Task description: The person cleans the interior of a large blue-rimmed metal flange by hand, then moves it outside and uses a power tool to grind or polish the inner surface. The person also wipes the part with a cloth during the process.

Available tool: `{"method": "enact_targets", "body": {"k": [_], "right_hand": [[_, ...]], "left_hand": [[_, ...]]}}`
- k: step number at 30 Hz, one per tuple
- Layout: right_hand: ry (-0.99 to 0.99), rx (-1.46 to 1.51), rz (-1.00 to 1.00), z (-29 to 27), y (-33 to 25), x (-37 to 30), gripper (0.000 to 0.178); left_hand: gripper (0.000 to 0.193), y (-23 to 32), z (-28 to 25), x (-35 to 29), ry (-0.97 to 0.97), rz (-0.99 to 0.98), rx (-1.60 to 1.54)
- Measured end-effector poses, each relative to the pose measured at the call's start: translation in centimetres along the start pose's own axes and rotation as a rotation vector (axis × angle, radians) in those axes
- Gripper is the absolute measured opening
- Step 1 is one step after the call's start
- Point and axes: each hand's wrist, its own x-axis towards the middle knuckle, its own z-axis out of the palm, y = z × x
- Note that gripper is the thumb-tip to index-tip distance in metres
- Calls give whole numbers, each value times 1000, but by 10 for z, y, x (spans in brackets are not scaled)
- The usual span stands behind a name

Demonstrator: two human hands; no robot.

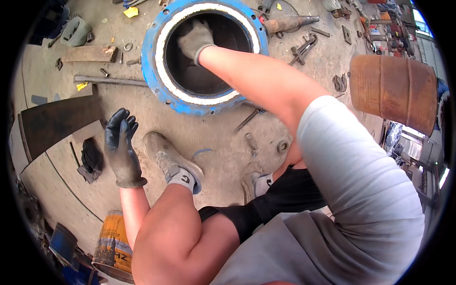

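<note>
A blue round metal housing (149, 71) with bolt holes around its flange lies on the concrete floor, with a worn white ring (165, 71) lining its dark opening. Into that opening reaches my right hand (195, 42) in a grey glove, near the inner wall on the upper left side. Its fingers are bent away into shadow, so what they touch or hold is hidden. My left hand (122, 142), in a grey glove with black coated fingers, is raised beside my left shoe (166, 154). Its fingers point up, stretched out, with nothing in them.
A long metal bar (111, 80) and wooden block (88, 54) lie left of the housing. A curved dark plate (59, 121) is farther left. Loose tools and a puller (302, 49) lie right, near a rusty drum (394, 90). A yellow bucket (114, 242) stands lower left.
</note>
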Motion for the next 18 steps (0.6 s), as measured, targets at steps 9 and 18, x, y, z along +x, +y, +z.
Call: {"method": "enact_targets", "body": {"k": [9,18], "right_hand": [[-338,435,-116,5,-16,-56,27],[-1018,325,-33,-31,-14,-27,23]], "left_hand": [[36,-14,3,-18,-16,-100,95],[37,-17,27,-3,-100,-117,67]]}}
